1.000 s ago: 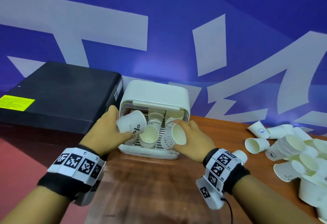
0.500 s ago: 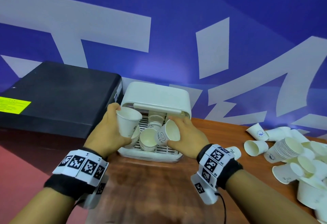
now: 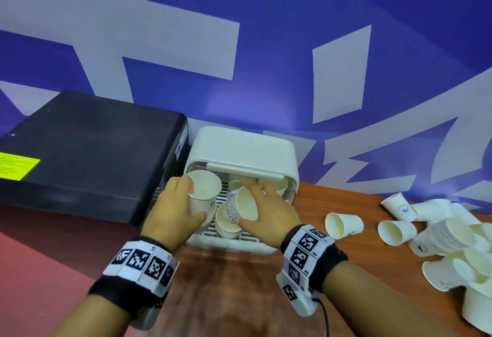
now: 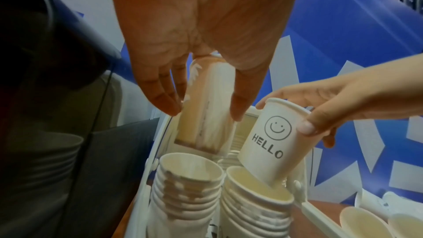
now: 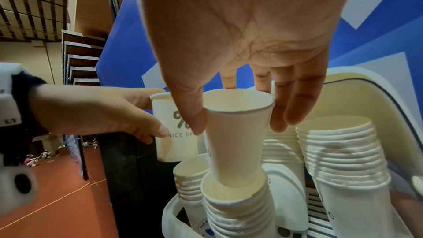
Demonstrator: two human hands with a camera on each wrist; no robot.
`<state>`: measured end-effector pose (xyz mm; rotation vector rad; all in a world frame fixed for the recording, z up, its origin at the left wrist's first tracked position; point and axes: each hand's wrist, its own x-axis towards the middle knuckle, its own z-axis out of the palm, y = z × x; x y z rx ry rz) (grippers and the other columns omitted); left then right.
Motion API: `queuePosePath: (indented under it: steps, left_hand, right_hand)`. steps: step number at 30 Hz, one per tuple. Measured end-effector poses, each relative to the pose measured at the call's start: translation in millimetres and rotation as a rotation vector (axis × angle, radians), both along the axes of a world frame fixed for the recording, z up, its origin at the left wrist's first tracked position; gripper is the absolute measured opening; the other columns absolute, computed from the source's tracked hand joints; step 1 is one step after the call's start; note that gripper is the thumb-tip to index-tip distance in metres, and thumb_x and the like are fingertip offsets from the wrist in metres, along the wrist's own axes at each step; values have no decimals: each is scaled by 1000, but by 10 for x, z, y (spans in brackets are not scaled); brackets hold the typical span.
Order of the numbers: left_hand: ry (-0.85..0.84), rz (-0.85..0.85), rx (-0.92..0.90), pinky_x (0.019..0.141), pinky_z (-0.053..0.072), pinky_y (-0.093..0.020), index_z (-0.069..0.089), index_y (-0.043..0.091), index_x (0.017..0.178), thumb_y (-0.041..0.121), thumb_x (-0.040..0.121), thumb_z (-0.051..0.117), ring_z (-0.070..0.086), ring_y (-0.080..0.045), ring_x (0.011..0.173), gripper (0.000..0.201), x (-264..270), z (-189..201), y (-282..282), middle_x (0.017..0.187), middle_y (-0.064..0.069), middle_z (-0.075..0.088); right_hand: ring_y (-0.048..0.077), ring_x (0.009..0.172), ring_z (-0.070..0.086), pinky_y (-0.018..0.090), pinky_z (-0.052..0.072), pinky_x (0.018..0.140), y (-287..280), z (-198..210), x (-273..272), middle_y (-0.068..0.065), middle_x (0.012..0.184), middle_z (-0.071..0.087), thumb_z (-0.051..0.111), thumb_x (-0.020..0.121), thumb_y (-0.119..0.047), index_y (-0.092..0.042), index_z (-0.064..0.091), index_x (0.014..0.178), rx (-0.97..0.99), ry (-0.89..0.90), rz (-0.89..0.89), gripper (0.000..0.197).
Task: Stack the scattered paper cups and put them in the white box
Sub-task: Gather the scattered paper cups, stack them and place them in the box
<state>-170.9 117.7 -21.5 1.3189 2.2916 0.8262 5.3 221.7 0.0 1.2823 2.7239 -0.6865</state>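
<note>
The white box (image 3: 241, 150) stands open at the back of the table, with several stacks of paper cups inside. My left hand (image 3: 192, 201) grips a white cup (image 3: 203, 194) upright just above the left stack (image 4: 190, 187). In the right wrist view this cup (image 5: 174, 126) shows a "%" print. My right hand (image 3: 249, 203) pinches a tilted "HELLO" smiley cup (image 4: 272, 144). Its base sits in the mouth of the middle stack (image 4: 256, 200). In the right wrist view, thumb and fingers of the right hand (image 5: 238, 128) hold that cup (image 5: 238, 142) near its rim.
A black case (image 3: 87, 155) stands against the box on its left. Loose cups and a lying stack (image 3: 452, 240) are heaped at the table's right end, and two single cups (image 3: 343, 225) lie nearer the box. Bare wooden table (image 3: 226, 296) lies between my forearms.
My left hand has turned its cup from lying sideways to upright over the left stack. My right hand has brought its cup left and set its base into the middle stack.
</note>
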Motion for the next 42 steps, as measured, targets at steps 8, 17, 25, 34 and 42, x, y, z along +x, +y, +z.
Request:
queuePosePath:
  steps: [8,17,25,34,42]
  left_hand:
    - [73,1,-121,68,42,-35,44,14,96,29,78,68,52,-26,89,33,-31,-251,94,107,-3,45]
    - [92,-48,-296,86,48,-36,49,19,108,37,82,64,51,-20,104,35,-75,-338,128,122,1,43]
    - [104,-94,-288,91,47,-38,47,20,120,35,83,63,49,-22,113,43,39,-184,84,133,2,42]
    - [75,-346,6,91,43,-34,50,24,115,32,84,58,48,-18,112,33,951,91,283,119,5,49]
    - [73,-492,-25,93,42,-35,48,24,116,36,85,57,47,-18,113,33,1747,122,769,121,5,49]
  right_hand:
    - [22,125,45,36,45,89,41,-178,-137,-2,144,26,60,82,-47,-41,15,144,-6,-66,54,77]
    - [21,136,34,44,34,107,42,-379,-195,-8,154,22,63,78,-54,-41,7,147,-107,-140,84,90]
    - [21,138,32,44,33,108,56,-293,-40,-7,156,20,60,83,-47,-40,8,148,-102,-110,87,83]
    - [19,128,43,35,43,99,104,-92,697,-2,143,39,56,87,-35,-35,25,144,-34,37,-91,64]
    - [16,116,52,34,45,95,435,-68,1710,-5,141,39,57,89,-37,-36,26,142,-63,28,-277,62]
